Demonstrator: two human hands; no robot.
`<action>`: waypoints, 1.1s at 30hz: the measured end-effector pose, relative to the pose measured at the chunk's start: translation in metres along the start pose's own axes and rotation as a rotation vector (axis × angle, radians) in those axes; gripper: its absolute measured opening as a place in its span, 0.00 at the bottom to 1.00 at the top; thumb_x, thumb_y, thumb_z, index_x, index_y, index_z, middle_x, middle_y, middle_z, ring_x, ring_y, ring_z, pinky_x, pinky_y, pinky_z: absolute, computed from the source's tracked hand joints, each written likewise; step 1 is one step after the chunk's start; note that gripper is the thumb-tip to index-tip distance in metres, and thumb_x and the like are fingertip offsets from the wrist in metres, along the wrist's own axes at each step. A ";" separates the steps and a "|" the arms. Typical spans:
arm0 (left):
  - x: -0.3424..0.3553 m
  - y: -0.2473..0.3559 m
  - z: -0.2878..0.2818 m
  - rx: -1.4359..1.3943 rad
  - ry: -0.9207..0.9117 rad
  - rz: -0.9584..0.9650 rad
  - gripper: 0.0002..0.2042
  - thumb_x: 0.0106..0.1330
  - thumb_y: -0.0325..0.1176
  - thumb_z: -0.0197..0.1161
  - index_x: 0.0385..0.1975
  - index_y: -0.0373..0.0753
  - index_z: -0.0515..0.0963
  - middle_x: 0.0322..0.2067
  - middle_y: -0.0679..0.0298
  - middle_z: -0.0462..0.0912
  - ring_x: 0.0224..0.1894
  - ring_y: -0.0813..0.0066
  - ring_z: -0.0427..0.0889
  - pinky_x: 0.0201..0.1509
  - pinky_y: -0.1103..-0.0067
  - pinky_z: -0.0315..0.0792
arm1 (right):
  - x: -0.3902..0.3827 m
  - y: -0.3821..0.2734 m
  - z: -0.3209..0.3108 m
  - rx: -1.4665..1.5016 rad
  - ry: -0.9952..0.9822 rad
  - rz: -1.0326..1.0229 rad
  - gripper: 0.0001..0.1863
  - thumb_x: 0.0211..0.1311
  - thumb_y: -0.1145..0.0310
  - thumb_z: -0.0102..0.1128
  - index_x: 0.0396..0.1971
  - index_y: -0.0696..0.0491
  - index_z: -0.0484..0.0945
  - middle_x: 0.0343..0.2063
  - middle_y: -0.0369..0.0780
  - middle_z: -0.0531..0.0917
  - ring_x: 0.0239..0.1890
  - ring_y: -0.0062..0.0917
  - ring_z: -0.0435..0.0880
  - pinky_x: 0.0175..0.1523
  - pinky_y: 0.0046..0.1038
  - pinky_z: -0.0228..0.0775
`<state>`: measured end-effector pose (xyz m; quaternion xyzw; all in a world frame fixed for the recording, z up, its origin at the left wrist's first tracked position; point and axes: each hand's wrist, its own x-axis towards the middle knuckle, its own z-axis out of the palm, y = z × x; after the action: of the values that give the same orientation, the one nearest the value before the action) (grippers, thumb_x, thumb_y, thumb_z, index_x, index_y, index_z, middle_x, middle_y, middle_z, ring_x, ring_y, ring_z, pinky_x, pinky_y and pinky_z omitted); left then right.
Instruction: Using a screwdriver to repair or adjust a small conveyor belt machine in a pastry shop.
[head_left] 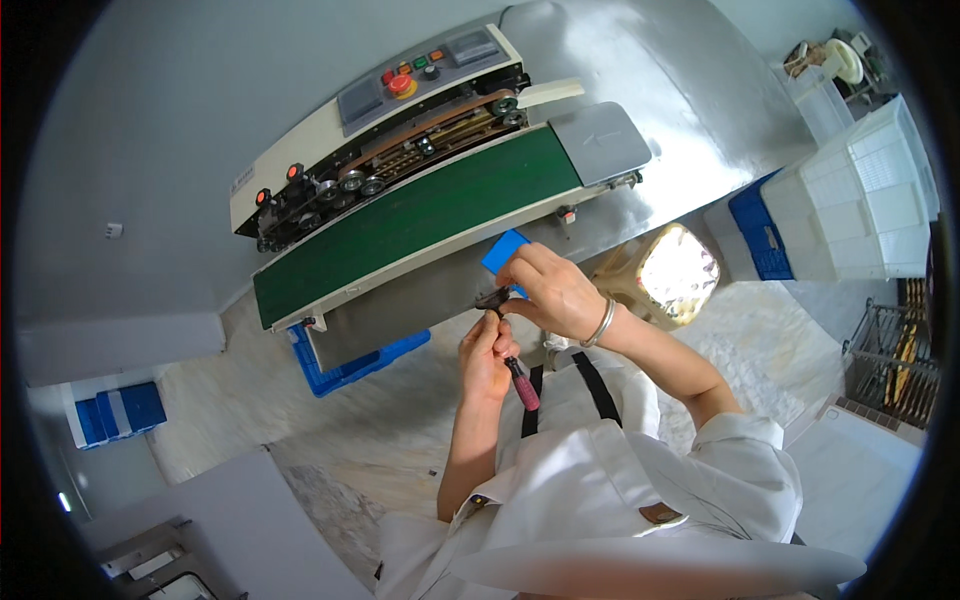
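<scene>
My left hand (487, 358) grips a small tool with a dark red handle (523, 385), its tip pointing up toward a small dark part (492, 298). My right hand (553, 290), with a metal bangle on the wrist, pinches that dark part and a blue flat piece (505, 250) just in front of the steel table's edge. Both hands meet below the green conveyor belt (420, 215) of a band sealing machine (385, 130).
The machine stands on a steel table (680, 90) and has red and green buttons on top. A blue crate (345, 368) sits under the table. A beige canister (672, 272) stands on the floor, and white and blue crates (860, 200) are stacked to the right.
</scene>
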<state>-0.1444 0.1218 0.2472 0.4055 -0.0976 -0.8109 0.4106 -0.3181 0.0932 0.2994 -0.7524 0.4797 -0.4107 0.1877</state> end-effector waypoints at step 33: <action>0.002 0.020 -0.002 -0.504 -0.175 -0.369 0.06 0.70 0.32 0.49 0.42 0.40 0.71 0.22 0.70 0.68 0.22 0.85 0.63 0.25 0.87 0.59 | 0.000 0.007 -0.001 0.185 0.044 -0.010 0.15 0.41 0.74 0.67 0.30 0.54 0.72 0.29 0.39 0.72 0.34 0.35 0.74 0.38 0.33 0.68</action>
<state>-0.1320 0.1079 0.2550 0.2309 0.1464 -0.9020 0.3343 -0.3231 0.0902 0.2954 -0.7251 0.4398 -0.4707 0.2436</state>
